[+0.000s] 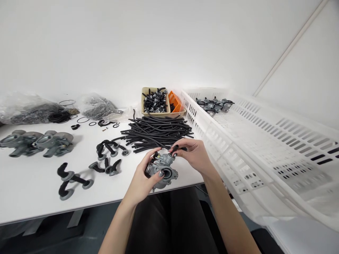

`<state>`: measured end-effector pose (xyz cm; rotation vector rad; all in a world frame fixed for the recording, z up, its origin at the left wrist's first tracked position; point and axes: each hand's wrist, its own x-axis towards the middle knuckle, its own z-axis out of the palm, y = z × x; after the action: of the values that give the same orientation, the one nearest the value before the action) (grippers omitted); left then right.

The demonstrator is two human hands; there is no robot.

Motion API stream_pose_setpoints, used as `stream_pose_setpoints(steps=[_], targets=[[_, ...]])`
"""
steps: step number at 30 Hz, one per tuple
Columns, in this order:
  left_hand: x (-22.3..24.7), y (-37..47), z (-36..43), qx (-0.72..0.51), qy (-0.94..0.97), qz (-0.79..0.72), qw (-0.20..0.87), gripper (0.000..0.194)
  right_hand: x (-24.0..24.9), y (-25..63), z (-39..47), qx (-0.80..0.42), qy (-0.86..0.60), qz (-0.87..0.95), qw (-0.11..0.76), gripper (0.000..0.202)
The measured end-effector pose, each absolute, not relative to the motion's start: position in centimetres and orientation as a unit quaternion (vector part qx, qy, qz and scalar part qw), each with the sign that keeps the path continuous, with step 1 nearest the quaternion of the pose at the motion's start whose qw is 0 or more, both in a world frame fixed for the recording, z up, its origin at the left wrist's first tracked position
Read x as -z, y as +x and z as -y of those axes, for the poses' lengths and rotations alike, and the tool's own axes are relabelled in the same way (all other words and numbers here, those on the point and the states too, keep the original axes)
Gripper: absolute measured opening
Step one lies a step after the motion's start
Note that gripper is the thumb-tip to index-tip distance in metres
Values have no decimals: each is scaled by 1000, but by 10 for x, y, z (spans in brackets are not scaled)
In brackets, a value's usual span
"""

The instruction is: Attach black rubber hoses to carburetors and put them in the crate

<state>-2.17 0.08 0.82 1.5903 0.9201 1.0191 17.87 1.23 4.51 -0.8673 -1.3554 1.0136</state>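
Observation:
My left hand [141, 181] is wrapped round a grey metal carburetor [166, 176], held at the table's front edge with its round bore facing me. At the carburetor's top, my right hand [194, 153] pinches a short black rubber boot [174, 149] between thumb and fingertips. The boot's lower end is at the carburetor's top; whether it is seated there I cannot tell. Left of my hands lie several grey caps with black rubber boots [113, 169], and a further group of the same capped boots [66, 190] sits farther left.
Behind my hands is a pile of black hoses [159, 132]. Beyond it stand a cream tray [143, 102] of boots and an orange basket [174, 97]. A white crate [212, 137] with several carburetors borders the right. More carburetors [54, 143] and plastic bags [96, 106] are left.

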Motion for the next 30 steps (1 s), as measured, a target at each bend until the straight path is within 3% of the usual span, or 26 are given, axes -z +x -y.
stream_pose_setpoints(steps=[6, 20, 30], targets=[[-9, -22, 0, -415, 662, -380, 495, 82, -46, 184, -8, -453, -340, 604, 561, 8], [-10, -21, 0, -431, 653, -388, 487, 85, -29, 172, -11, -407, -393, 550, 614, 9], [1, -19, -4, -493, 613, -408, 464, 77, -18, 163, 4, -518, -303, 624, 500, 65]])
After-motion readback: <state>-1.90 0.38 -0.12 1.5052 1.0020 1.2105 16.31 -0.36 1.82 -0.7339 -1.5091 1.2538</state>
